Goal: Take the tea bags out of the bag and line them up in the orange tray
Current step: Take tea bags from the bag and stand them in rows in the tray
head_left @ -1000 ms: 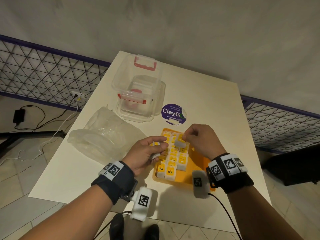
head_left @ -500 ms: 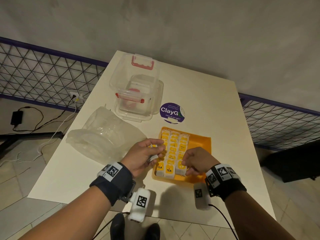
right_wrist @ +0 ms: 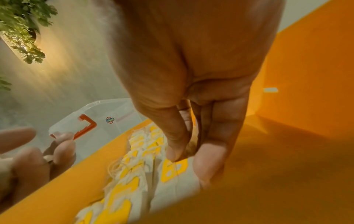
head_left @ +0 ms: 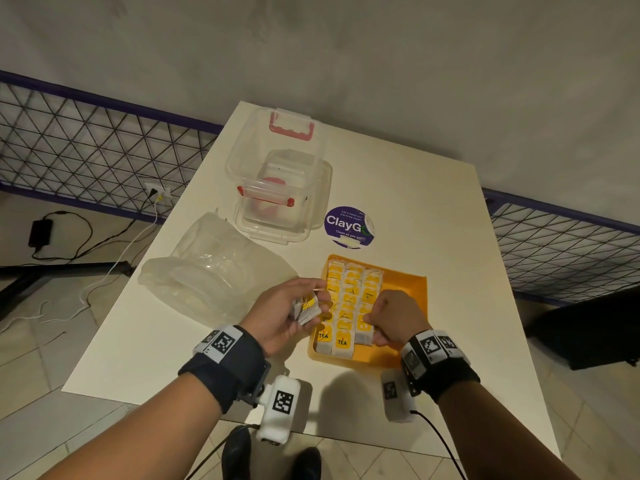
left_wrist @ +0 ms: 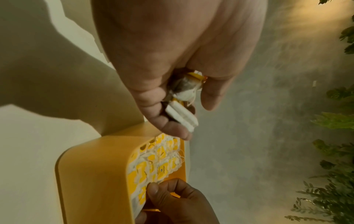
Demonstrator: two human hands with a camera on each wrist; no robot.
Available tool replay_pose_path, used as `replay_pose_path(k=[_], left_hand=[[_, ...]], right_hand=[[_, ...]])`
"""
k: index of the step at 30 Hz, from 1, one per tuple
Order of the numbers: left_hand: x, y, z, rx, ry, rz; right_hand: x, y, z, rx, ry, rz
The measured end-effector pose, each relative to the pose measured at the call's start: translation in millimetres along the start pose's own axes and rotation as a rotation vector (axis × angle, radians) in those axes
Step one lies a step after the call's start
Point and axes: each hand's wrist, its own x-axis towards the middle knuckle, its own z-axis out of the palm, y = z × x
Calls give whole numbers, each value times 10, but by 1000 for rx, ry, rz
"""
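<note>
An orange tray (head_left: 407, 287) lies on the white table with three rows of white tea bags (head_left: 349, 299) with yellow tags along its left side. My left hand (head_left: 304, 306) hovers just left of the tray and grips a small stack of tea bags (left_wrist: 182, 115). My right hand (head_left: 377, 329) is down in the tray at the near end of the third row. There its thumb and fingers pinch a tea bag (right_wrist: 178, 171) that lies on the tray floor. The clear plastic bag (head_left: 211, 271) lies crumpled to the left.
A clear lidded box with red clasps (head_left: 280, 178) stands behind the bag. A round purple sticker (head_left: 348, 225) lies between the box and the tray. The tray's right half (right_wrist: 287, 136) is bare orange floor. The table's near edge runs just below my wrists.
My right hand came from the tray's far middle to its near end and lowered a tea bag into the third row. My left hand stayed beside the tray with its stack.
</note>
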Motion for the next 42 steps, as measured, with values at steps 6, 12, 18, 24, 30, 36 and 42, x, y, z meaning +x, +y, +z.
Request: replay_pose_path(k=[6, 12, 18, 24, 30, 36, 42], left_hand=[[5, 33, 34, -82, 7, -32], [13, 37, 37, -144, -4, -47], [-45, 59, 84, -198, -86, -46], [-28, 81, -8, -140, -17, -25], [18, 39, -42, -53, 64, 44], [1, 20, 17, 103, 91, 89], [-21, 12, 29, 166, 102, 104]], right_hand=[[-123, -158, -148, -214, 88, -95], [-385, -625, -82, -100, 96, -502], [-409, -830, 160, -218, -63, -535], [-378, -825, -34, -175, -20, -526], [-306, -784, -405, -182, 231, -500], [-276, -465, -480, -241, 38, -356], [-249, -118, -334, -203, -221, -219]])
